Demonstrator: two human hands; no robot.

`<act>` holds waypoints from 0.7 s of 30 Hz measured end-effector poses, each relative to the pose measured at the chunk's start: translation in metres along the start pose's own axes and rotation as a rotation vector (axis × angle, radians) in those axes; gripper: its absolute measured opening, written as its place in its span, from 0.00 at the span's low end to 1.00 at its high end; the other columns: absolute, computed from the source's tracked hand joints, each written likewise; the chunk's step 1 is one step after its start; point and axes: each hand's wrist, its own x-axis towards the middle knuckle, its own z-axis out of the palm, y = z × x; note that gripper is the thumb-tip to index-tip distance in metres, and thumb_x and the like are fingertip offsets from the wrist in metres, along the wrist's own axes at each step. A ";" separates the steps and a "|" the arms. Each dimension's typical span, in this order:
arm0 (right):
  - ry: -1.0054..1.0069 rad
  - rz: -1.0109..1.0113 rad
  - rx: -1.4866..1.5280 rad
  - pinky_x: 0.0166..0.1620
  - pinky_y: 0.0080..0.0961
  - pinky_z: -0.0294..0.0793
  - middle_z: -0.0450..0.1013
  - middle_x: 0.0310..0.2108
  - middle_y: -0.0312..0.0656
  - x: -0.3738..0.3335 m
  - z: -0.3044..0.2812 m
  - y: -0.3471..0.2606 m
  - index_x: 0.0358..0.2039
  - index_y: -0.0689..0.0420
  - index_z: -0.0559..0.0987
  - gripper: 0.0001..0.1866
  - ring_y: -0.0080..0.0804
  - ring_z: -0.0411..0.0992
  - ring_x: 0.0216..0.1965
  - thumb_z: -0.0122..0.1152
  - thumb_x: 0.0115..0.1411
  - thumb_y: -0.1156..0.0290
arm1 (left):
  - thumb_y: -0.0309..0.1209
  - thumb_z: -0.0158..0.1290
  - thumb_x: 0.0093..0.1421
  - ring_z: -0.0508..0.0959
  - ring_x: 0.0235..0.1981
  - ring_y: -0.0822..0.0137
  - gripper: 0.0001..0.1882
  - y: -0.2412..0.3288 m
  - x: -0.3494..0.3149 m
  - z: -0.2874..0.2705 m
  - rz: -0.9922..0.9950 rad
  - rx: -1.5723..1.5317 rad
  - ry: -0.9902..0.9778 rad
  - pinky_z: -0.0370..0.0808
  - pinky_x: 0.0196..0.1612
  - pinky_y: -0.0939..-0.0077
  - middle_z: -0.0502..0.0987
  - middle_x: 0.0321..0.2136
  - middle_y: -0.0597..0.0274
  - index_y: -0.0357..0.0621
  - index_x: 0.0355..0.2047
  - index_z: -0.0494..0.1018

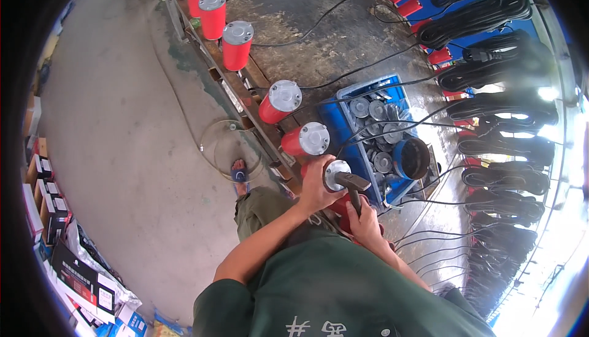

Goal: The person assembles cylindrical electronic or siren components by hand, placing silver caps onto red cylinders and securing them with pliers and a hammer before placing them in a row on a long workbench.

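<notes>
Single wide fisheye view, worn on the head, facing downward, near above the hands (316,188)

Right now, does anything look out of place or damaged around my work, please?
One thing: a looped hose lies on the floor at the sandalled foot, an awkward spot that might catch a step. The grey-lidded cylinder in the left hand shows no clear damage.

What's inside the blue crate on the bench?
Loose round grey metal pieces fill the visible part of the blue crate. A round, blue-sided container covers part of its right side. Lower layers and the bottom are hidden.
</notes>
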 end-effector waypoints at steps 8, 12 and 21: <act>-0.041 0.109 0.292 0.38 0.43 0.75 0.77 0.28 0.57 -0.007 -0.051 -0.035 0.40 0.66 0.77 0.16 0.47 0.78 0.30 0.61 0.71 0.62 | 0.33 0.80 0.42 0.78 0.57 0.48 0.50 0.001 -0.004 -0.009 -0.006 0.004 -0.014 0.75 0.60 0.57 0.76 0.57 0.50 0.40 0.64 0.66; -0.154 0.077 0.147 0.43 0.54 0.75 0.79 0.36 0.65 0.005 -0.021 -0.005 0.40 0.65 0.78 0.19 0.70 0.77 0.41 0.64 0.69 0.58 | 0.27 0.76 0.42 0.77 0.57 0.49 0.47 0.002 0.004 -0.003 -0.022 -0.063 -0.086 0.75 0.62 0.59 0.74 0.57 0.49 0.38 0.63 0.66; 0.030 0.203 0.206 0.43 0.58 0.76 0.80 0.32 0.62 0.052 -0.070 0.054 0.41 0.63 0.75 0.21 0.68 0.79 0.38 0.59 0.70 0.54 | 0.30 0.74 0.53 0.62 0.68 0.38 0.50 0.041 -0.001 -0.004 0.273 0.538 -0.223 0.60 0.70 0.43 0.60 0.69 0.38 0.36 0.71 0.57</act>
